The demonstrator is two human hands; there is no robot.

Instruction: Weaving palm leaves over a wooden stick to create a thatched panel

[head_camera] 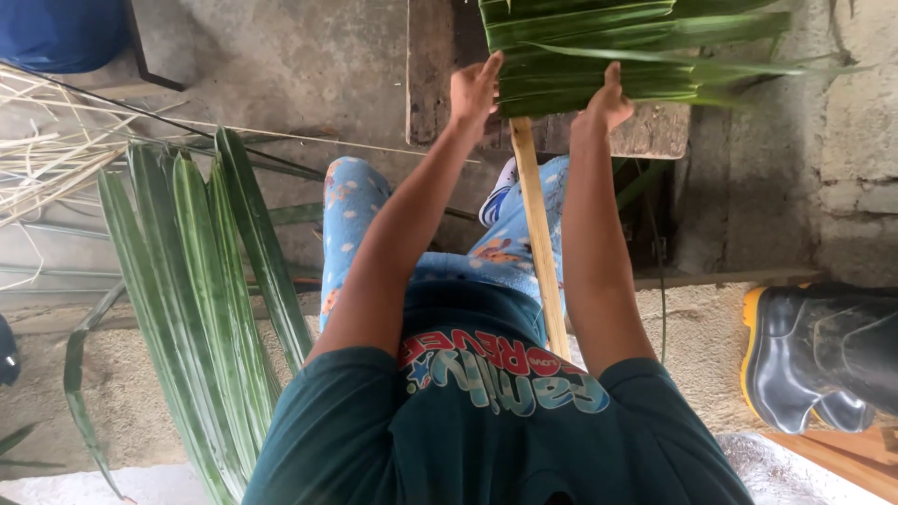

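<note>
- Two hands up at the top of the view, both on the same bundle of folded green palm leaves (599, 56) that's stacked along a wooden stick (540, 243).
- Left hand (474, 89) sits at the bundle's left end, fingers spread and reaching up over the lower edge. Looks more like pressing or pinching the leaf than a full closed fist, but I can't tell exactly how much it has hold of.
- Right hand (608, 101) is just right of the stick, thumb pointing up against the leaf, fingers tucked behind where I can't see them. So it's touching for sure; a firm grip I can't confirm.
- The stick's long axis runs from the person's lap straight away up to the leaves, passing between the two forearms, a bit closer to the right one.
- The leaf bundle lies crosswise to the stick, its long ends trailing off well to the right, past the right hand.
- So the leaves are directly above both hands, with the bulk of them on the right-hand side.
- Around it: a fan of loose long palm leaves (201, 299) on the floor at left, dry pale strips (37, 150) behind them, a black rubber boot (814, 355) at right.
</note>
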